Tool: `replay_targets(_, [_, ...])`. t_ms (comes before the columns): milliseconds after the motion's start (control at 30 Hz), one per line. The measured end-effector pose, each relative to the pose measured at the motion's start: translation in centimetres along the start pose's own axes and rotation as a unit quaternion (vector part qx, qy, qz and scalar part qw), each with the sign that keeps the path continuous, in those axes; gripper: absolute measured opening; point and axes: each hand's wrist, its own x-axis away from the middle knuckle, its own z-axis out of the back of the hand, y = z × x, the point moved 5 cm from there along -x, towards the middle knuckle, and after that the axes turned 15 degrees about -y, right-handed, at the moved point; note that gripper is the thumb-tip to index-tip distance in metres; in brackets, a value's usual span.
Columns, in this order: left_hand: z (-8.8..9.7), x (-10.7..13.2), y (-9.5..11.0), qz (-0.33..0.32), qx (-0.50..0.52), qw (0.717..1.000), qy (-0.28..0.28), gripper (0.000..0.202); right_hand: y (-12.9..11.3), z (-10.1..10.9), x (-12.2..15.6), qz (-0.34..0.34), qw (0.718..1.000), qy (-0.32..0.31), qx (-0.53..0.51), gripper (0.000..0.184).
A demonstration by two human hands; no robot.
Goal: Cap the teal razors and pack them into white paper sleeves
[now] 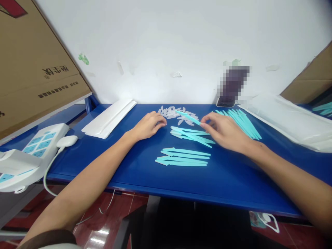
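Note:
My right hand (224, 131) pinches one turquoise plastic stick (188, 117) by its end and holds it tilted over a heap of small clear plastic caps (174, 113). My left hand (149, 125) rests curled at the left edge of that heap, its fingertips among the caps; whether it holds one is hidden. On the blue table (135, 162) lie two groups of turquoise sticks: one just under the right hand (190, 135), one nearer me (183, 157). A larger fan of turquoise sticks (245, 122) lies behind the right hand.
A flat white packet (109, 118) lies at the back left. White plastic bags (290, 119) cover the right side. A white power strip with a plugged-in adapter (33, 148) sits off the left edge. Cardboard boxes (33, 62) stand left and right. A phone (228, 93) leans against the wall.

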Motion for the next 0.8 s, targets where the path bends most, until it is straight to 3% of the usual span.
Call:
replay_targets(67, [0.4, 0.0, -0.3, 0.025, 0.124, 0.987, 0.096, 0.027, 0.4, -0.3, -0.1, -0.011, 1.000, -0.010, -0.018, 0.022])
replay_targets(133, [0.3, -0.1, -0.7, 0.048, 0.256, 0.952, 0.158, 0.037, 0.4, -0.4, -0.1, -0.015, 0.999, -0.013, -0.033, 0.024])
replay_targets(233, [-0.3, -0.4, -0.7, 0.061, 0.364, 0.913, 0.173, 0.039, 0.3, -0.4, 0.0, -0.023, 0.999, -0.009, -0.039, 0.033])
replay_targets(400, [-0.8, -0.4, -0.5, 0.083, 0.387, 0.903, 0.167, 0.037, 0.1, -0.7, -0.1, -0.016, 0.999, -0.044, -0.027, 0.040])
replay_targets(800, [-1.0, -0.4, -0.7, 0.083, 0.390, 0.902, 0.165, 0.036, -0.2, -0.6, -0.1, 0.006, 0.999, -0.039, 0.021, 0.042])
